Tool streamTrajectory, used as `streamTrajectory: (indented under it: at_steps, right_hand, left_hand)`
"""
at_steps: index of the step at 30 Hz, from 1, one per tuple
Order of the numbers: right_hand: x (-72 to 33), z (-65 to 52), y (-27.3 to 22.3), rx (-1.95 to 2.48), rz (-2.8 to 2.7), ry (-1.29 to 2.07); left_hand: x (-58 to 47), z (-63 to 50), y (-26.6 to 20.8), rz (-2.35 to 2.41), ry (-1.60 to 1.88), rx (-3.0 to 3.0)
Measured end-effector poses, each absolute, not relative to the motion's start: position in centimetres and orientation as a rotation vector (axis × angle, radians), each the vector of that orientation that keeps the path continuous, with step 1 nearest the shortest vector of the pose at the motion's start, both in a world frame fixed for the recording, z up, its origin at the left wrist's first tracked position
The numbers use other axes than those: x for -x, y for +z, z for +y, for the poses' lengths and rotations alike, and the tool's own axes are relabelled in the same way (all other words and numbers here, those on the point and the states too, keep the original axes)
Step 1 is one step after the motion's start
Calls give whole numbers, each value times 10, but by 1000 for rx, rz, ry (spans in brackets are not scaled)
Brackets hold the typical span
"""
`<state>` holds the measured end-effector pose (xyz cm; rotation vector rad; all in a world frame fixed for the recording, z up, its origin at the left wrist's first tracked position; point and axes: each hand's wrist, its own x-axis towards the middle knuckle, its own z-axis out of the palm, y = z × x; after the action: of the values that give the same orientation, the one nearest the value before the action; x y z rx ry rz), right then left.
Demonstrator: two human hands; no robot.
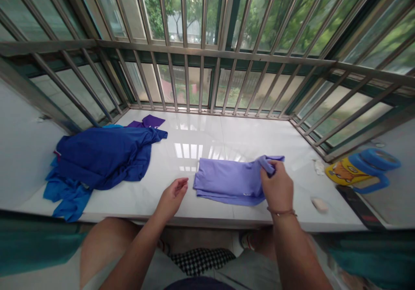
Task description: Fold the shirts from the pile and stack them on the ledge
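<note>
A lilac folded shirt (231,180) lies beside a royal-blue garment heap (100,160), a purple cloth (152,120) and black-and-white checked fabric (201,259).

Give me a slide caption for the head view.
Right hand pinches lavender garment on white sill; left hand open beside it.

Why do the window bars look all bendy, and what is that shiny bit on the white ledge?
Head view: the wide lens curves the window bars toward the edges; daylight bounces off the glossy ledge as bright glare beside the lilac garment; the blue toy at the right edge looks smeared.
</note>
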<state>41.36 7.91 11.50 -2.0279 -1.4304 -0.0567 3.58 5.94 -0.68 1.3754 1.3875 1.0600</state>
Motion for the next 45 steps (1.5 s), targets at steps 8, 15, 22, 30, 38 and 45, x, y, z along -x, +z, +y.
streamTrajectory:
  at_steps: [8, 15, 22, 30, 38, 45]
  right_hand:
    - [-253, 80, 67, 1481, -2470, 205]
    - [-264, 53, 37, 1241, -2438, 285]
    - [-290, 49, 36, 1463, -2375, 284]
    - [-295, 49, 5, 1599, -2403, 233]
    - [-425, 106, 24, 2048, -2238, 9]
    - [-545, 145, 36, 2334, -1838, 49]
  left_hand:
    - [-64, 78, -8, 1193, 1040, -1158]
    - [-62, 75, -14, 1281, 1024, -1225]
    - [-75, 67, 2, 1399, 869, -1701]
    - [-66, 47, 5, 1305, 906, -2040]
    - [-86, 33, 0, 1452, 906, -2400]
    - [-88, 32, 0, 1474, 914, -2430]
